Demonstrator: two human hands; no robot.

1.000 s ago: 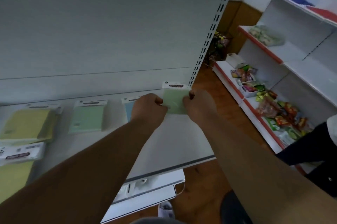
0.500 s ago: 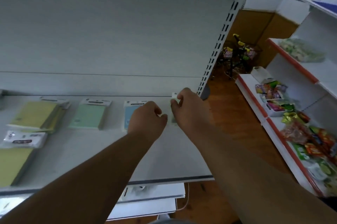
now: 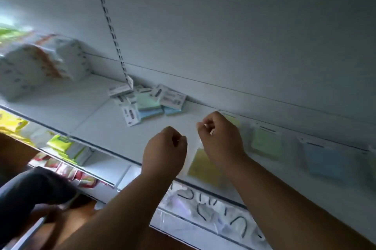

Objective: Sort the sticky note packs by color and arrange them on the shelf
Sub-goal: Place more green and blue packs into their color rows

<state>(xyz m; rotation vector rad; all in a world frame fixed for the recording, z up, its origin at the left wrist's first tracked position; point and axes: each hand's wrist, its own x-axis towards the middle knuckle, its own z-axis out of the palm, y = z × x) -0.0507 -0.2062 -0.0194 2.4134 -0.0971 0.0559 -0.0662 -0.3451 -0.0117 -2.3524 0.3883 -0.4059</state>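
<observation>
Head view: curled hands point(image 3: 164, 151) above shelf point(image 3: 101, 119)

right hand point(image 3: 220, 139) hides yellow pack point(image 3: 205, 165)

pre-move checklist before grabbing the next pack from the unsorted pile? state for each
1. Left hand free: ok, fingers curled, nothing visible in it.
2. Right hand free: cannot tell, something pale shows at its fingertips, blurred.
3. Unsorted pile reachable: ok, ahead-left of both hands, bare shelf between.
4. Colours in the pile readable: ok, green and blue packs show; others lie label-up.
5. Sorted row in order: ok, yellow pack, green pack, blue pack lie apart.
</observation>
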